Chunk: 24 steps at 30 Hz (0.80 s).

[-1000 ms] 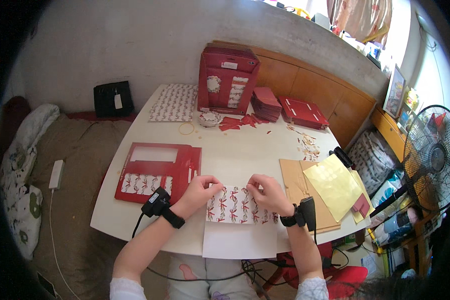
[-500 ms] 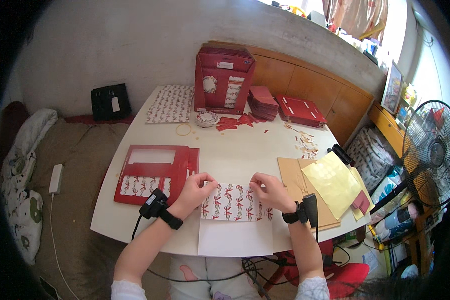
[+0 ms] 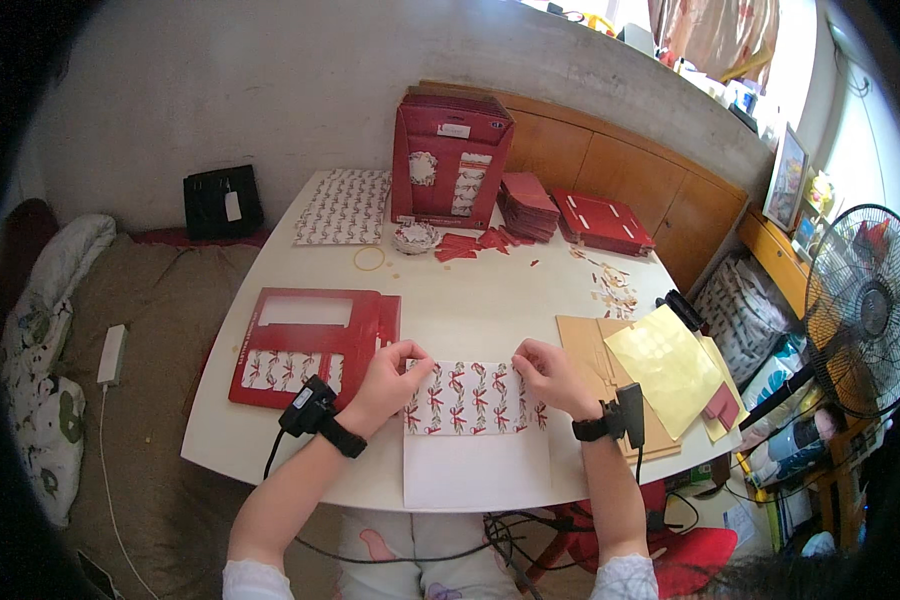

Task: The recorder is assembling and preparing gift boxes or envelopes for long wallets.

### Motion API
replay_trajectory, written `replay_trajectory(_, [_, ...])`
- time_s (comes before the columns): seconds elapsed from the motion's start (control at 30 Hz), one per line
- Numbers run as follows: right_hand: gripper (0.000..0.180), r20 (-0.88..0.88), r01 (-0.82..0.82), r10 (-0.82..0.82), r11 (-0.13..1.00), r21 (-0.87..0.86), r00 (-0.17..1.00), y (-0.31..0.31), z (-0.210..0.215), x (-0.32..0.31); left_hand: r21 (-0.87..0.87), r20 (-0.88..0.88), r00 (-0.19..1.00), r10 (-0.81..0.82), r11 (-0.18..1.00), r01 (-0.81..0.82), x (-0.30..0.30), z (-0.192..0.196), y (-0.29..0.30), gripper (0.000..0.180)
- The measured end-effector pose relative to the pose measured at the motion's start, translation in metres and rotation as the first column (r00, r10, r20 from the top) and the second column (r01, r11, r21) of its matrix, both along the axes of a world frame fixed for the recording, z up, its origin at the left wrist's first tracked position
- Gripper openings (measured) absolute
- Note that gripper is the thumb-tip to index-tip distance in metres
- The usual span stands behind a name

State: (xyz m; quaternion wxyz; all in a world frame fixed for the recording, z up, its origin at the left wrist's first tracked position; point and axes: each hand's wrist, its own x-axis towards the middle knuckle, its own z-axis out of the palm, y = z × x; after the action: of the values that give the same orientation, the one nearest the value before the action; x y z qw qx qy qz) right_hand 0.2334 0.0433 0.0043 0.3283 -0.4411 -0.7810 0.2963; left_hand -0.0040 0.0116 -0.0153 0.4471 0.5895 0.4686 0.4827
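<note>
A sheet of white paper with a print of red bows and green sprigs (image 3: 475,405) lies at the near edge of the table, its printed part covering the top of a plain white part (image 3: 476,470). Whether it is one folded sheet or two pieces, I cannot tell. My left hand (image 3: 394,378) is closed in a pinch at the upper left corner. At the upper right corner my right hand (image 3: 553,380) pinches the same paper between thumb and finger. Left of my left hand lies a flat dark red cardboard box (image 3: 365,335) with cut-out windows.
To the right are brown card (image 3: 576,345) and yellow sheets (image 3: 660,360). A tall red carton (image 3: 440,150), red card stacks (image 3: 528,205), a patterned sheet stack (image 3: 340,205) and paper scraps (image 3: 615,290) occupy the far side. A black fan (image 3: 860,310) stands at right.
The paper has shifted slightly to the right. My right hand has moved a little to the right along the top edge; my left hand stays nearly in place.
</note>
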Motion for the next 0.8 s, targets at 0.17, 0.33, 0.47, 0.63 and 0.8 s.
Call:
replay_trajectory(0.17, [0.015,-0.004,0.021,-0.021,1.0,0.004,1.0,-0.001,0.002,-0.002,0.015,0.061,0.996,-0.066,0.998,0.066,-0.001,-0.005,0.002,0.008])
replay_trajectory(0.33, [0.017,-0.119,0.03,-0.031,1.0,-0.008,0.992,0.004,-0.002,0.005,0.014,0.104,0.992,-0.079,0.997,0.078,0.001,0.0,0.0,0.008])
replay_trajectory(0.47, [0.018,-0.175,0.016,-0.035,0.994,-0.104,0.984,0.009,-0.003,0.012,-0.015,0.156,0.988,0.004,1.0,-0.002,0.001,0.003,-0.002,0.008])
replay_trajectory(0.63, [0.017,-0.17,0.051,-0.066,0.995,-0.086,0.983,0.007,-0.001,0.008,-0.034,0.169,0.986,0.012,0.999,-0.006,-0.001,0.002,-0.001,0.008])
replay_trajectory(0.8, [0.016,-0.205,0.122,-0.129,0.991,-0.051,0.97,0.011,-0.004,0.013,-0.142,0.274,0.959,0.066,0.99,-0.027,0.0,0.012,-0.005,0.009])
